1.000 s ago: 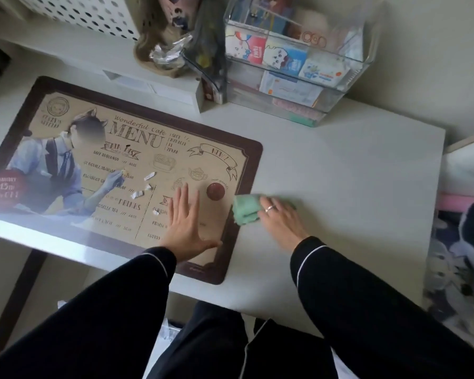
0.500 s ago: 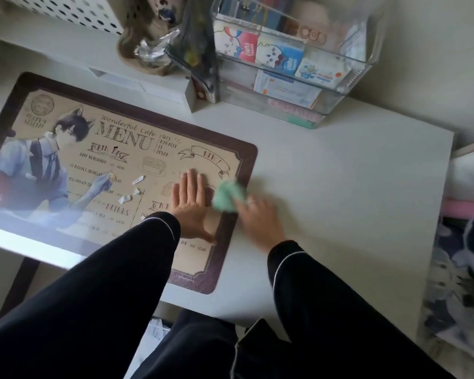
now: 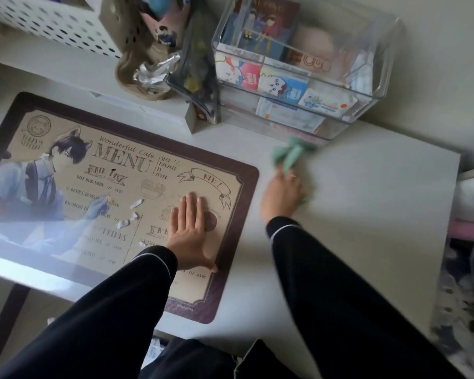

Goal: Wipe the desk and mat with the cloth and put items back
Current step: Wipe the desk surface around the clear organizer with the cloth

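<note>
Since the earlier frames, the right hand (image 3: 283,194) has carried the green cloth (image 3: 290,154) off the mat's right border and away across the bare white tabletop (image 3: 367,214), up toward the clear plastic organiser (image 3: 367,77) at the back. The left hand (image 3: 188,231) has kept its place on the mat (image 3: 244,214).

Right hand: the grip is closed on the cloth. The fingers are curled around one end of it; the free end trails beyond the fingertips and lies just in front of the organiser's lower front edge. Hand and cloth are motion-blurred, so contact between cloth and organiser cannot be confirmed.

Left hand: fingers extended and held together, thumb spread, palm pressed flat on the right part of the mat. It holds nothing.

Mat: brown-bordered, printed with a café menu and an illustrated figure. It lies on the left part of the tabletop, its right border well apart from the cloth. Several small white paper scraps (image 3: 136,204) lie on the mat, left of the left hand and clear of it.

Rear of tabletop: a white perforated box (image 3: 52,26) stands on a low white shelf (image 3: 148,110) at back left. The organiser, holding cards and packets, stands to its right.
</note>
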Action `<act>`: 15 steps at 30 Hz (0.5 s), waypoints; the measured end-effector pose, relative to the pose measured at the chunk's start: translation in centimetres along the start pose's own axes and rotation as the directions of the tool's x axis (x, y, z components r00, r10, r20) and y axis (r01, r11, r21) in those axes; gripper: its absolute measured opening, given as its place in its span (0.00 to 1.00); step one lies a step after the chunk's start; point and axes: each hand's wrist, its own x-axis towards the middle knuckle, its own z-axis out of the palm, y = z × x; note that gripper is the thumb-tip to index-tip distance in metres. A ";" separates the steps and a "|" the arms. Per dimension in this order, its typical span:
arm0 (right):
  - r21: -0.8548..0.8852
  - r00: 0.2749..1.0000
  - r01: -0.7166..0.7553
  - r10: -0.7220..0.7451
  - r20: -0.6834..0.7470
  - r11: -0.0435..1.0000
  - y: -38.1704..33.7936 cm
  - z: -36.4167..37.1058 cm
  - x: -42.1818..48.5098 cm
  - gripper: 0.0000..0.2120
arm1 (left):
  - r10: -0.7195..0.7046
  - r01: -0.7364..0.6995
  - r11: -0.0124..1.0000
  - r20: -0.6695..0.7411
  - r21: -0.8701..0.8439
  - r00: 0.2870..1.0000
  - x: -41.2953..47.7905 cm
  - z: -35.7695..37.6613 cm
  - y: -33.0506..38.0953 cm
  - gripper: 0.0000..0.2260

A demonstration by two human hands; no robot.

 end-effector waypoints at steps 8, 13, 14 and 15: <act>-0.102 0.892 0.450 -0.451 0.008 0.887 3.4 -0.5 2.7 0.11 | 0.006 -0.006 1.000 0.009 -0.015 1.000 0.1 0.0 -0.2 0.74; -0.032 0.987 -0.144 0.141 -0.075 0.989 -0.6 0.3 2.9 0.22 | 0.002 -0.002 1.000 0.000 -0.015 1.000 0.2 0.1 -0.1 0.75; -0.006 0.997 -0.050 0.049 -0.060 0.999 -3.2 0.6 2.1 0.21 | -0.003 0.003 1.000 -0.005 -0.016 1.000 0.2 0.2 -0.1 0.75; 0.007 0.996 0.076 -0.076 -0.042 0.997 -5.7 0.7 1.2 0.20 | -0.008 0.008 1.000 -0.012 -0.015 1.000 0.1 0.2 -0.1 0.75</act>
